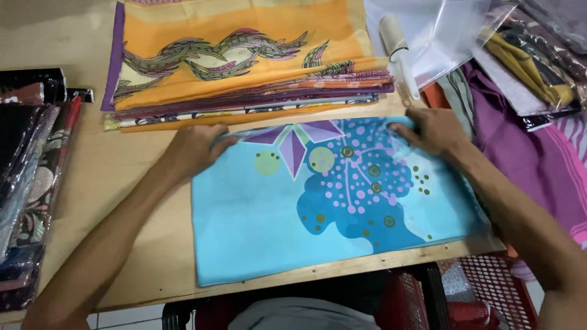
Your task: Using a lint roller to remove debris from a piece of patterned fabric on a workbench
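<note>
**Blue printed cloth held flat at the table's near edge**

Nearest the camera, a folded light-blue cloth (pixel 275 226) lies flat on the wooden table (pixel 140 183), its lower edge running along the table's near edge and slightly askew to it. The cloth is pale turquoise at the left; toward the right it carries a darker blue shape strewn with pink and lilac dots, olive rings and thin pink lines, and near its far edge sit purple pointed petals and two pale green discs.

The left hand (pixel 194 148) rests on the cloth's far left corner, its grip closed on the fabric edge, fingers curled over it. The right hand (pixel 431 131) presses on the far right corner, fingers bent onto the cloth; whether it pinches or only pushes down I cannot tell.

At the table's left edge lie dark patterned fabrics in clear plastic sleeves (pixel 30 183). Along the far edge sits a stack of folded cloths (pixel 244 67), the top one orange with a winding green-and-purple motif and a purple border. Right of it a white roller-like tool (pixel 398 55) lies on clear plastic bags (pixel 446 30). At the right edge are bagged fabrics and a magenta cloth (pixel 526 146). Below the near right corner stands a red perforated basket (pixel 495 287).
</note>
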